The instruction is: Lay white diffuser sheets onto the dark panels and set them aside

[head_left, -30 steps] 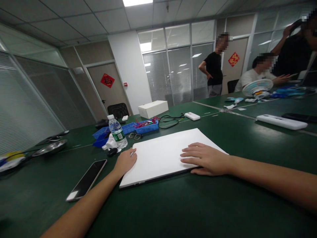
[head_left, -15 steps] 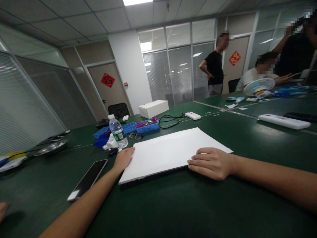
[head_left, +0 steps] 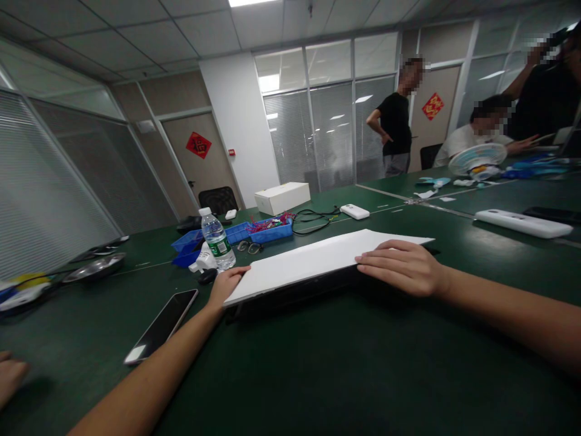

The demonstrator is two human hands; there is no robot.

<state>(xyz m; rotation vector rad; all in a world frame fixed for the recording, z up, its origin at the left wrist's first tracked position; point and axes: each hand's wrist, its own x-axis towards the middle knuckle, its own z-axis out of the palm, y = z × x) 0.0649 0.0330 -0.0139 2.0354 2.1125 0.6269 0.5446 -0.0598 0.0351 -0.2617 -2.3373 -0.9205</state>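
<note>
A thin, flat white panel (head_left: 299,260) with a dark underside lies across the table in front of me. Its near edge is tilted up off the green surface, and black shows beneath it. My left hand (head_left: 227,284) grips the panel's left edge, thumb on top and the other fingers mostly hidden. At the near right part, my right hand (head_left: 403,266) holds the panel with its fingers laid over the white face; its thumb is out of sight. A phone (head_left: 161,327) lies by my left forearm.
Beyond the panel stand a water bottle (head_left: 216,242), blue trays (head_left: 272,231) with red wires, glasses (head_left: 249,247) and a white box (head_left: 282,198). A metal dish (head_left: 95,268) sits left. Another person's hand (head_left: 11,376) enters at lower left. Several people are at the back right.
The panel's near edge has risen and tilted up, with both hands lifting along with it. More of its dark underside shows. The other person's hand at left has come further into view.
</note>
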